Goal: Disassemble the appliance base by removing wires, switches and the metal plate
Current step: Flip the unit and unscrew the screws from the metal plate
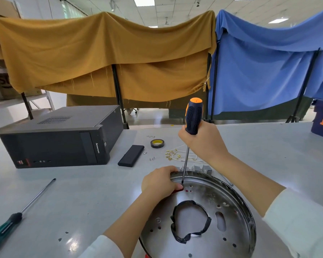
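At six o'clock on the grey table [82, 192], nearest me: appliance base [209, 216], one item, a round shallow metal plate with a raised rim.

Material: thin pressed steel, bright and smooth, punched with small round holes and one oval slot. Central opening edged with crumpled black tape [191, 222]. A small red part [178, 190] sits at the plate's eleven o'clock, partly hidden under my fingers.

Handling, as I judge it: light, stiff, slippery on the polished face, rim possibly sharp. Best held by the rim, close to the fastener being worked, so it cannot spin.

Left hand [159, 183]: fingers curled over the rim at eleven o'clock, holding the base down, thumb by the red part.

Right hand [201, 142]: wrapped round the lower handle of the screwdriver [194, 116], black ribbed grip with orange cap, slim steel shaft upright, tip meeting the plate just beside the left thumb. I cannot tell whether the tip sits in a screw head.

Also present:
- Grey switch blocks [199, 168], just beyond the rim at twelve o'clock.
- Pale wires with brass terminals [175, 155], loose, further back.
- Tape roll [157, 143], black and yellow.
- Flat black case [131, 155], matt.
- Loose screws [152, 159], tiny.
- Second screwdriver [17, 216], green and black handle, at eight o'clock.
- Black computer tower [60, 135], lying on its side at ten o'clock.
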Demonstrator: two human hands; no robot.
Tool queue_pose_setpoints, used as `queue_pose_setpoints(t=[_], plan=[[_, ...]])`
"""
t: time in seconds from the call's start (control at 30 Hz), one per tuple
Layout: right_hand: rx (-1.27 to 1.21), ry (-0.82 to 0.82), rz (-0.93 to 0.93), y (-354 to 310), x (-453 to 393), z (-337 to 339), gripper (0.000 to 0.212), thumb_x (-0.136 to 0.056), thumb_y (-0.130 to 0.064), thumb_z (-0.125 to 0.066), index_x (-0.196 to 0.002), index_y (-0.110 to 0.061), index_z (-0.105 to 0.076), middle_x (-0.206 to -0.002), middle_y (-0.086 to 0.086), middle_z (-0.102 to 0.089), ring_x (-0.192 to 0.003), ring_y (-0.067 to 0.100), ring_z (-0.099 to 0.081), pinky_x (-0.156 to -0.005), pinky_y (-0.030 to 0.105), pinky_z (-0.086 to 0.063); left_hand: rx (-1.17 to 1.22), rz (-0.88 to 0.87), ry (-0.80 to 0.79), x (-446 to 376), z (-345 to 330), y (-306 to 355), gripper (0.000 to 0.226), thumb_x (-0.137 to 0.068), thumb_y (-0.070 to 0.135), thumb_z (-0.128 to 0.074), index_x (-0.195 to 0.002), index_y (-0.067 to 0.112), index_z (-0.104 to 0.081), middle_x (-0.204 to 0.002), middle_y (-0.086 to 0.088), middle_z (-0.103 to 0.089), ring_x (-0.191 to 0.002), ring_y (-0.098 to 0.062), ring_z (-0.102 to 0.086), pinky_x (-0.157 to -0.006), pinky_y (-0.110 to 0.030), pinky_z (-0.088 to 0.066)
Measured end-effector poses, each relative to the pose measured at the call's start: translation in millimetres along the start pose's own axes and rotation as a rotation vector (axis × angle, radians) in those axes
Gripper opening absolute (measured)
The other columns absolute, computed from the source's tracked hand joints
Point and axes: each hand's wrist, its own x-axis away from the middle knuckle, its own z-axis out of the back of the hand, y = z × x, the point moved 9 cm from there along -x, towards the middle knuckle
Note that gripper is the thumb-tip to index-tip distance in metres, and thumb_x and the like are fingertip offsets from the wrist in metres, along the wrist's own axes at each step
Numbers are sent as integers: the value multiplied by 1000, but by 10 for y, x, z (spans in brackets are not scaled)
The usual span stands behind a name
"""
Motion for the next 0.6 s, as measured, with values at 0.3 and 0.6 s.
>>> queue_pose_setpoints(t=[0.3, 0.6], plan=[[126, 138, -62, 38, -10, 59, 30, -82, -35, -56, -58, -24, -42, -50, -7, -45, -52, 12, -47, -48, 23, -36, 0, 2, 1, 12, 2, 15, 44, -72, 50, -69, -112, 46, -52, -104, 16, -63, -92, -13, -57, -67, -24, -35], [92, 154, -67, 50, -81, 65, 31, -80, -32, -56, -55, -24, -38, -48, -7, -41, -49, 12, -43, -46, 23, -33, -2, -2, -3, 4, 8, 13, 42, -72, 49, -69, -111, 47, -52, -100, 17, -62, -90, -12, -57, -64, -23, -35]])
